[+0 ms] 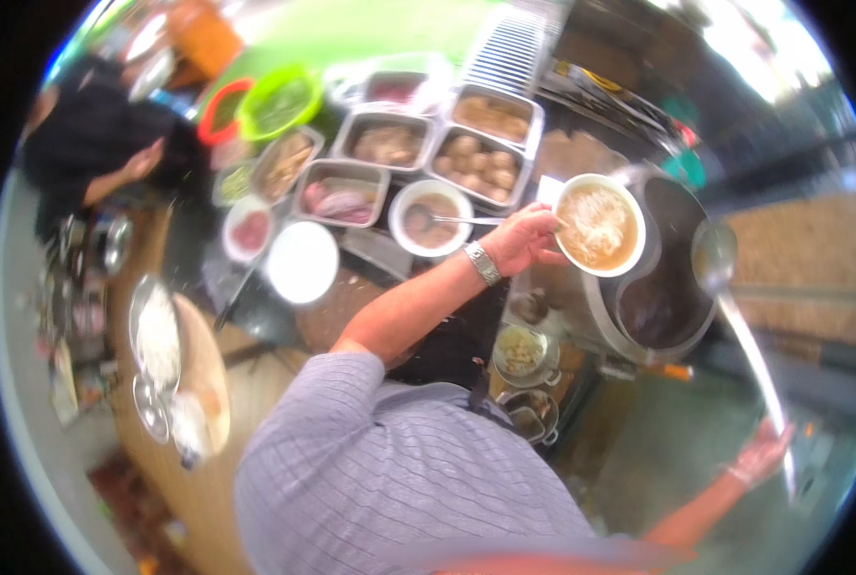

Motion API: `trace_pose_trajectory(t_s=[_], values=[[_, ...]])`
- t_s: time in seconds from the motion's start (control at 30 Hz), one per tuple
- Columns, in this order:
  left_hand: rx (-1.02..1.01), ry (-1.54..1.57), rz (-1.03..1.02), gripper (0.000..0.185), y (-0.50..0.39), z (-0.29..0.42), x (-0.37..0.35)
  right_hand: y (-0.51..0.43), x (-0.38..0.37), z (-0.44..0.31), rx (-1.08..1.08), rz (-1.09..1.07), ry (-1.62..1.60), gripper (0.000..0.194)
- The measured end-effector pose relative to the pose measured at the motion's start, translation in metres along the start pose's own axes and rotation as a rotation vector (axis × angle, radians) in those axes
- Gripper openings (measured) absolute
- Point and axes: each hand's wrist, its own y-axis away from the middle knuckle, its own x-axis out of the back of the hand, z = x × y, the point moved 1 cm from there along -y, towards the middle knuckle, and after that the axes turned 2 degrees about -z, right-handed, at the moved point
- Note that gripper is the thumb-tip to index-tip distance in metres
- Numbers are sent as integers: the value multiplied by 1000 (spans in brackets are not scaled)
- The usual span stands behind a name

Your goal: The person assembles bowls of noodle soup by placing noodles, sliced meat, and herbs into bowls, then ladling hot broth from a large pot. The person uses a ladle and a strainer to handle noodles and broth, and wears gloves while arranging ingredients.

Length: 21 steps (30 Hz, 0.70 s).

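Observation:
My left hand (pixel 528 241), with a metal watch at the wrist, grips the rim of a white bowl of noodles in broth (pixel 600 224). The bowl is over the near edge of a large round pot with a curved divider (pixel 654 251). My right hand (pixel 760 451), at the lower right, is closed around the handle of a long metal ladle (pixel 755 345). The ladle's head lies over the pot's far right rim. Left of my left hand, a white bowl of meat (pixel 431 233) has a spoon in it.
Metal trays hold meatballs (pixel 476 169), meat (pixel 388 144) and other food. A white plate or bowl (pixel 303 262), a green basket of leaves (pixel 278 104) and an oval tray of white noodles (pixel 157 338) are at the left. Another person (pixel 111 144) stands at upper left.

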Motion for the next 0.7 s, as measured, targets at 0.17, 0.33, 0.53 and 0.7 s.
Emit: trace_pose_trajectory(t_s=[0.17, 0.33, 0.53, 0.7], values=[[-233, 37, 107, 29, 70, 67, 49, 1, -59, 66, 10, -117, 167, 45], [-466, -3, 315, 33, 170, 140, 96, 20, -102, 126, 175, -256, 493, 50], [-647, -33, 443, 39, 281, 223, 153, 36, -119, 134, 234, -189, 765, 54], [-753, 76, 326, 43, 358, 275, 234, 89, -147, 125, 621, -291, 1493, 47]])
